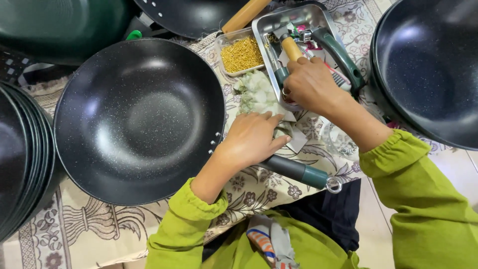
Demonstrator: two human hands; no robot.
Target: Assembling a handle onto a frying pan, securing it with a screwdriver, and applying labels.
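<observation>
Left hand [253,138] flat, open on cloth [259,94] beside wok [137,119], frame centre; right hand [311,84] closed around tool [291,49] in tray [271,22], upper right.

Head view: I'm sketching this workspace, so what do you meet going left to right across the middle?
Stack of dark pans → big black wok → left hand on a crumpled cloth → right hand in the metal tray → another black wok.

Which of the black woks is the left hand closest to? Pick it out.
The speckled wok in the middle, open side up on the patterned cloth. The left hand rests beside its riveted rim; the other woks lie at the frame's edges.
</observation>
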